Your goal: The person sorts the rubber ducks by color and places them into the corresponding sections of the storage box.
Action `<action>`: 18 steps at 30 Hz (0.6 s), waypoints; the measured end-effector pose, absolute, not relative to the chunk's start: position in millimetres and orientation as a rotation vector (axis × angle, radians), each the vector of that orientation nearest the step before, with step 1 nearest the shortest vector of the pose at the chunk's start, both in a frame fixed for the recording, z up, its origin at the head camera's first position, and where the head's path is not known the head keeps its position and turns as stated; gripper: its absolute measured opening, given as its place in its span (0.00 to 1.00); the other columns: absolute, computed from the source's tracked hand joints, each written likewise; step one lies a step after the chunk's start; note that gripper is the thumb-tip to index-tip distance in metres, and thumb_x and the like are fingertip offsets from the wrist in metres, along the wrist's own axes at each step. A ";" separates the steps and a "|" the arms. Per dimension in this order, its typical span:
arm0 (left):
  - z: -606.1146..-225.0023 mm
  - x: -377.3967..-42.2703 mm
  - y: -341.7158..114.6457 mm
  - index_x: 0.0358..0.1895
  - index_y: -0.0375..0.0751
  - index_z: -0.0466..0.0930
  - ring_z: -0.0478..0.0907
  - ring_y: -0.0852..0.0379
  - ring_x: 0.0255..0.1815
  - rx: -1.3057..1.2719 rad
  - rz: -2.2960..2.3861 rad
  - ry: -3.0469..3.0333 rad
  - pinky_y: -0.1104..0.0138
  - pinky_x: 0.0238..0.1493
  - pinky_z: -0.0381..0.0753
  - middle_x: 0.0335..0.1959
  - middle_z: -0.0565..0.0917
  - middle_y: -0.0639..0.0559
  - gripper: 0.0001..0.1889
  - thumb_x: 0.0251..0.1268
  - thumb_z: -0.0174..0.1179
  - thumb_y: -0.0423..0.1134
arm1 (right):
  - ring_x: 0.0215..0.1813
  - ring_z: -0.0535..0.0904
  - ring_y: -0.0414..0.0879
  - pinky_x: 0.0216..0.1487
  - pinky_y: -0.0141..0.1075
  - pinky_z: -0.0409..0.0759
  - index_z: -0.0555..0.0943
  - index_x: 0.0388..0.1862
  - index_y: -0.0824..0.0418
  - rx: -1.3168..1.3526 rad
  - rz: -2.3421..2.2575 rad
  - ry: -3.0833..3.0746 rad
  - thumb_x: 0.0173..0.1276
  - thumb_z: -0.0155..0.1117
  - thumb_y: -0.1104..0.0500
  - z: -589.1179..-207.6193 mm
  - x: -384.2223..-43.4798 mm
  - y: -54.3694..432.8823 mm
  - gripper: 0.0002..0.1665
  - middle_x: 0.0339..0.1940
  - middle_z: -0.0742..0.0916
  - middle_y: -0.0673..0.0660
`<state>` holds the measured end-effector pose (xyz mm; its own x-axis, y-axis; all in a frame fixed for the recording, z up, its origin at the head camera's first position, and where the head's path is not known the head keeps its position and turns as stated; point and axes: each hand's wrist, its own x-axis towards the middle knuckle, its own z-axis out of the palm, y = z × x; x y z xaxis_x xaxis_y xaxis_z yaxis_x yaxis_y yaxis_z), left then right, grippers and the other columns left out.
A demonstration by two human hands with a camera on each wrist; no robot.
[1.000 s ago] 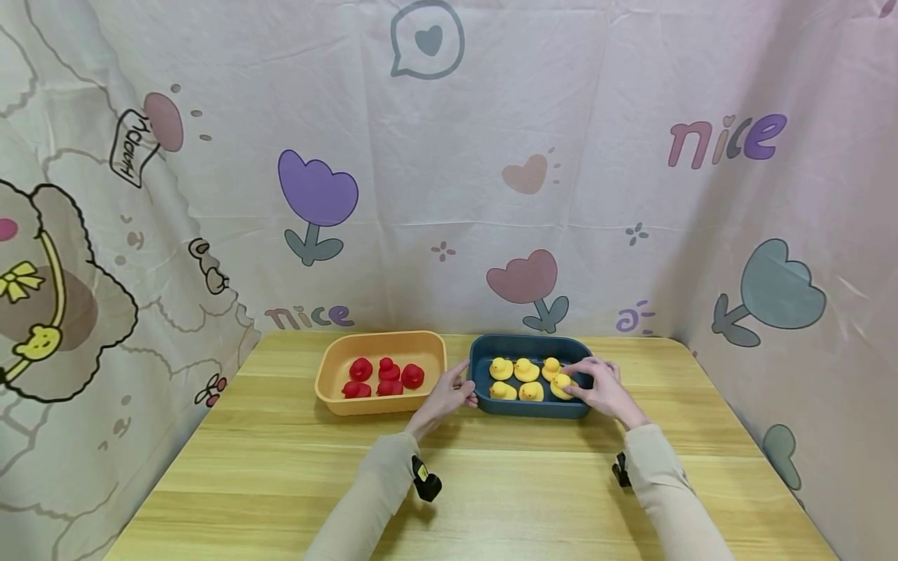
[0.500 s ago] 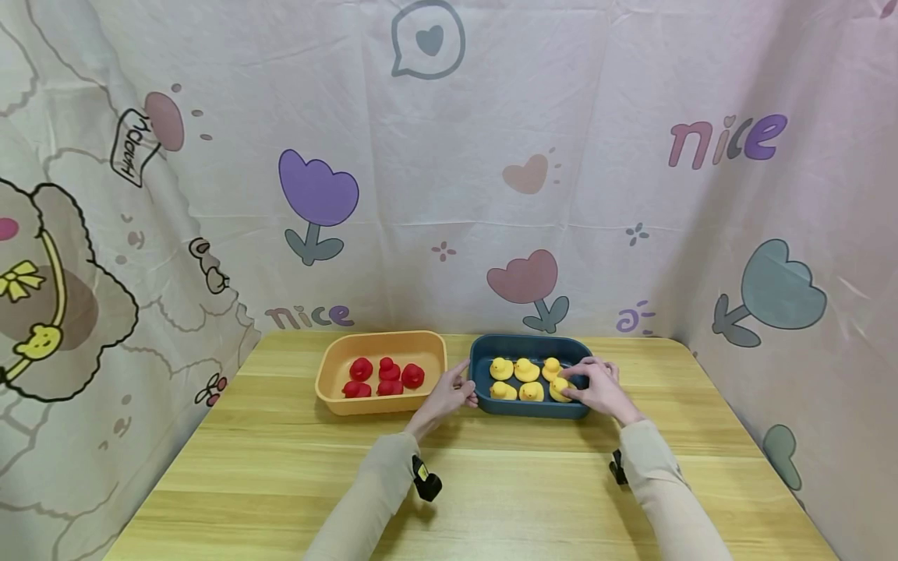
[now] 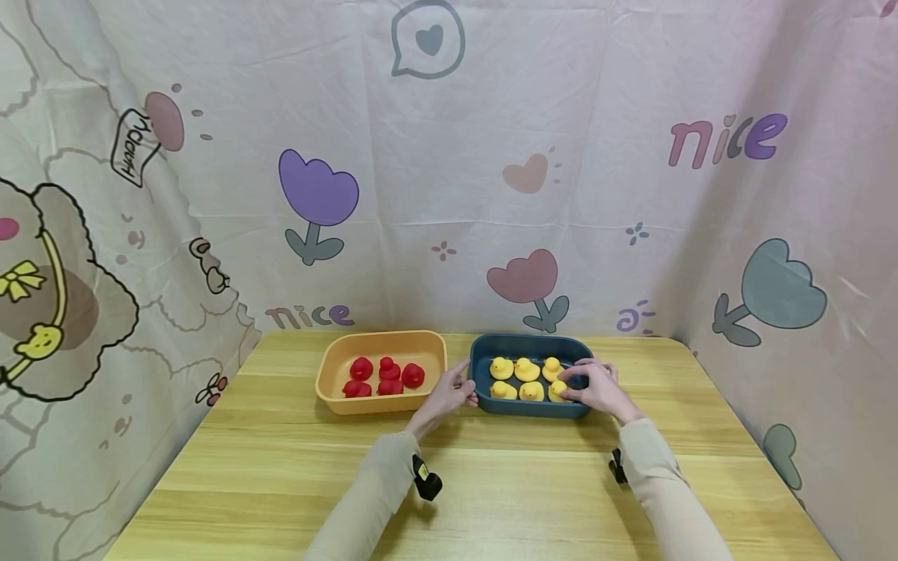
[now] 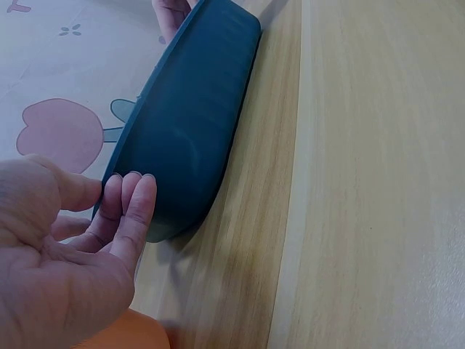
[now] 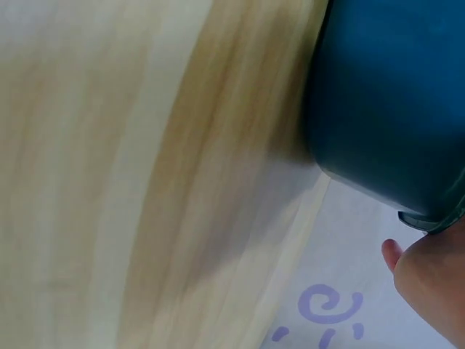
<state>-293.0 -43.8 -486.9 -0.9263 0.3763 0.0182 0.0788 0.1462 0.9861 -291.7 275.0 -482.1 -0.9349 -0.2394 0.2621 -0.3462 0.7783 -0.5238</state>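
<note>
A dark blue plastic box (image 3: 529, 409) holds several yellow rubber ducks (image 3: 528, 370) in two rows. My left hand (image 3: 447, 395) pinches the box's left end at the rim, thumb on one side and fingers against the outer wall, as the left wrist view shows of the box (image 4: 182, 131). Reaching over the right end, my right hand (image 3: 602, 387) grips the front-right rubber duck (image 3: 556, 391) between thumb and fingers. That duck sits low in the box, partly covered by the fingertips. In the right wrist view the box wall hides most of the hand (image 5: 436, 280).
An orange box (image 3: 382, 406) with several red rubber ducks (image 3: 389, 370) stands left of the blue one, close to my left hand. Both boxes are near the back of the wooden table (image 3: 519, 499), before a printed cloth (image 3: 449, 234).
My right hand has shifted the front-right duck slightly left and down, into line with the front row. The left hand has stayed on the box's end.
</note>
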 end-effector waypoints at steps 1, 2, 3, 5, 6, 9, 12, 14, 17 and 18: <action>-488.2 -293.7 -43.6 0.78 0.25 0.48 0.79 0.60 0.29 0.442 1.858 2.196 0.42 0.52 0.85 0.31 0.78 0.41 0.32 0.75 0.47 0.24 | 0.62 0.73 0.65 0.62 0.68 0.54 0.89 0.40 0.61 0.465 0.881 -2.778 0.54 0.79 0.61 -483.1 -292.0 275.4 0.13 0.45 0.90 0.62; -489.1 -294.1 -43.5 0.78 0.25 0.49 0.79 0.60 0.29 0.440 1.856 2.203 0.43 0.52 0.86 0.30 0.78 0.41 0.32 0.75 0.47 0.24 | 0.63 0.72 0.66 0.63 0.68 0.53 0.89 0.41 0.62 0.465 0.889 -2.764 0.55 0.79 0.61 -484.0 -292.0 275.8 0.14 0.46 0.90 0.63; -489.6 -294.2 -43.4 0.78 0.26 0.49 0.79 0.60 0.28 0.437 1.855 2.208 0.44 0.51 0.87 0.30 0.78 0.42 0.32 0.75 0.47 0.24 | 0.63 0.72 0.67 0.63 0.69 0.53 0.89 0.41 0.63 0.464 0.905 -2.748 0.55 0.79 0.61 -484.9 -291.8 276.3 0.14 0.47 0.89 0.64; -489.7 -293.9 -43.2 0.78 0.26 0.50 0.79 0.60 0.28 0.434 1.855 2.219 0.46 0.50 0.88 0.30 0.78 0.42 0.32 0.74 0.48 0.24 | 0.65 0.71 0.68 0.64 0.69 0.53 0.88 0.44 0.65 0.455 0.941 -2.711 0.56 0.78 0.61 -487.0 -290.7 277.5 0.16 0.50 0.88 0.67; -489.7 -293.5 -42.9 0.78 0.26 0.51 0.79 0.60 0.28 0.433 1.854 2.227 0.47 0.49 0.88 0.31 0.78 0.41 0.32 0.74 0.48 0.24 | 0.65 0.71 0.69 0.64 0.69 0.53 0.88 0.44 0.66 0.448 0.964 -2.685 0.56 0.78 0.62 -488.1 -289.6 277.8 0.17 0.50 0.87 0.68; -489.3 -291.7 -41.0 0.78 0.27 0.51 0.80 0.58 0.30 0.445 1.820 2.288 0.51 0.47 0.90 0.32 0.78 0.40 0.31 0.75 0.47 0.25 | 0.63 0.72 0.69 0.65 0.67 0.55 0.87 0.46 0.68 0.455 1.029 -2.581 0.56 0.77 0.64 -492.1 -285.7 279.0 0.18 0.50 0.87 0.69; -489.0 -287.9 -38.8 0.78 0.28 0.52 0.82 0.50 0.31 0.462 1.776 2.363 0.53 0.45 0.90 0.34 0.78 0.37 0.30 0.76 0.47 0.27 | 0.59 0.76 0.67 0.67 0.56 0.61 0.87 0.44 0.70 0.481 1.066 -2.449 0.56 0.76 0.67 -496.2 -281.5 279.0 0.16 0.48 0.88 0.68; -488.0 -284.3 -40.1 0.79 0.30 0.52 0.83 0.48 0.33 0.466 1.742 2.406 0.56 0.45 0.90 0.35 0.79 0.36 0.30 0.78 0.46 0.29 | 0.59 0.76 0.67 0.68 0.54 0.62 0.86 0.45 0.72 0.474 1.105 -2.394 0.57 0.74 0.68 -497.4 -279.5 279.2 0.15 0.50 0.87 0.69; -486.6 -280.1 -47.8 0.79 0.31 0.52 0.84 0.49 0.34 0.501 1.714 2.443 0.60 0.44 0.91 0.36 0.81 0.36 0.30 0.79 0.47 0.33 | 0.64 0.72 0.68 0.72 0.57 0.61 0.85 0.48 0.73 0.428 1.169 -2.384 0.62 0.71 0.66 -497.4 -277.3 281.4 0.17 0.56 0.84 0.72; -485.7 -278.9 -51.4 0.79 0.31 0.52 0.84 0.48 0.35 0.517 1.712 2.444 0.60 0.43 0.90 0.37 0.81 0.34 0.30 0.80 0.48 0.34 | 0.67 0.69 0.69 0.71 0.64 0.59 0.84 0.51 0.72 0.398 1.191 -2.403 0.64 0.70 0.64 -497.1 -276.5 282.6 0.18 0.59 0.82 0.72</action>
